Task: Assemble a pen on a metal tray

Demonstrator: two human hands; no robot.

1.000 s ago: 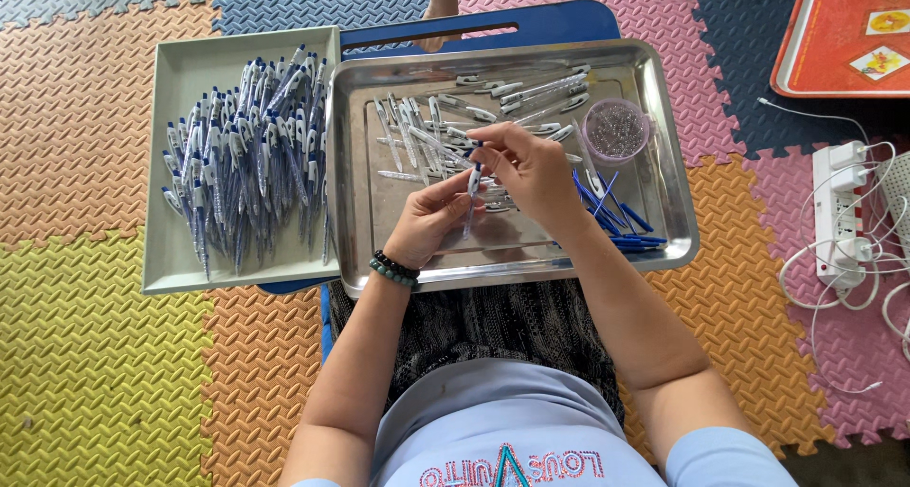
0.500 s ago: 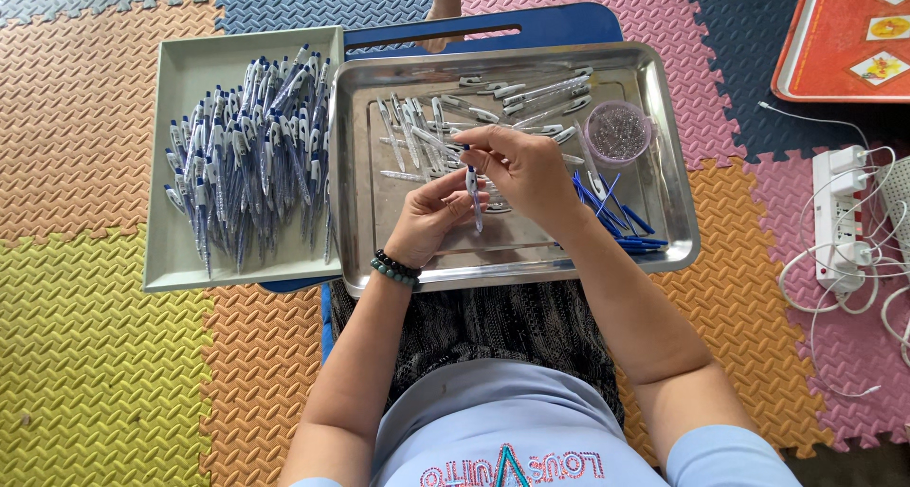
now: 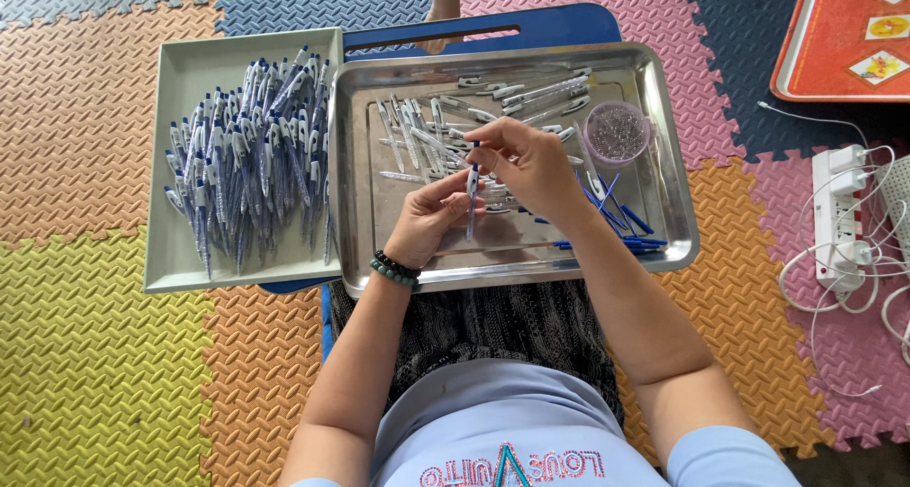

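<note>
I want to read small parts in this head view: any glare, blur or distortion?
Head view: even daylight, soft shadows; the steel tray shows mild sheen, no harsh glare; the pen between left hand and right hand is sharp; edges bow slightly.

We saw no screens or signs. The only labelled things were three small cards (image 3: pixel 879 40) on the orange-red tray (image 3: pixel 806 51), which lay up and to the right of the steel tray (image 3: pixel 664 165): one pale at the top edge, one yellow and red, one white with red marks.
</note>
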